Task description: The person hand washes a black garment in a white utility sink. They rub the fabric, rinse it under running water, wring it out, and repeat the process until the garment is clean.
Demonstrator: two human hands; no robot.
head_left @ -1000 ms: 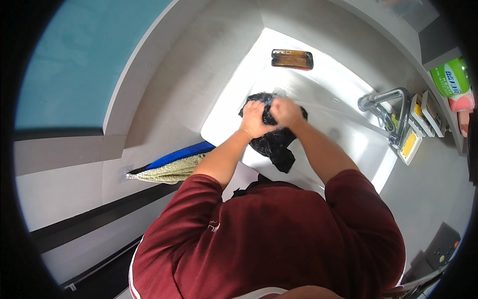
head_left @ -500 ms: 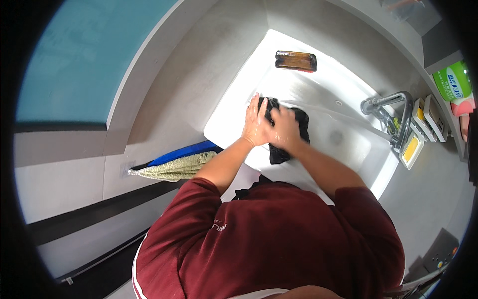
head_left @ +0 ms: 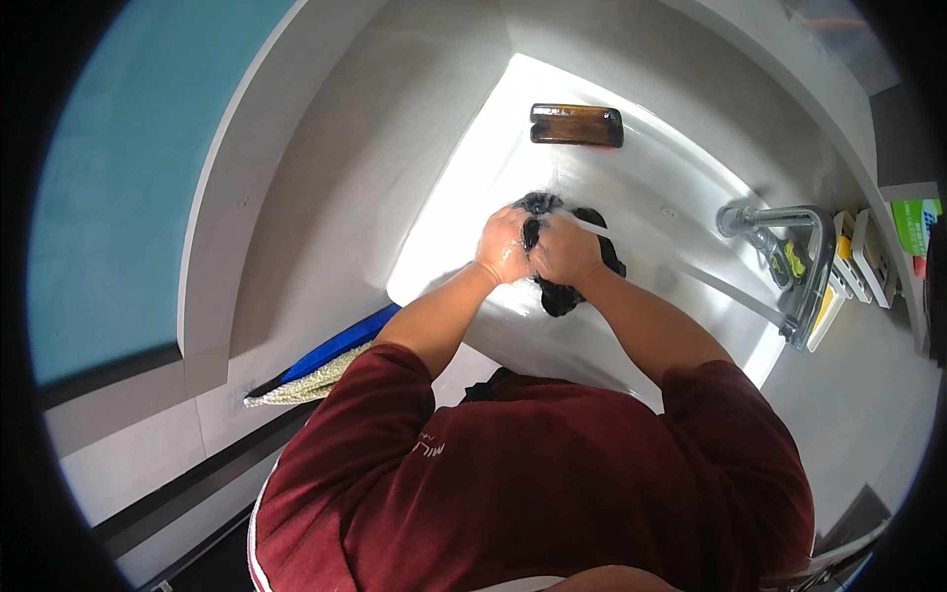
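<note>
A wet black cloth [head_left: 560, 294] lies crumpled in the white sink [head_left: 427, 247]. My left hand [head_left: 503, 247] is closed on its left part, wet, with bent fingers. My right hand [head_left: 564, 247] is closed on the same cloth just beside it, and parts of the cloth stick out above, below and to the right. A thin, pale stream of water seems to fall onto the cloth near my hands.
An amber oblong block or bar [head_left: 577, 124] lies near the sink's back. A chrome faucet [head_left: 819, 257] stands at the right, beside white soap holders [head_left: 872, 259] and a green package [head_left: 912, 225]. Blue and pale-yellow towels [head_left: 321, 380] hang at the left.
My hands have gone from spread and overlapping fingers to bent fingers gathered round the cloth, side by side. The cloth is more bunched, and the view has shifted slightly.
</note>
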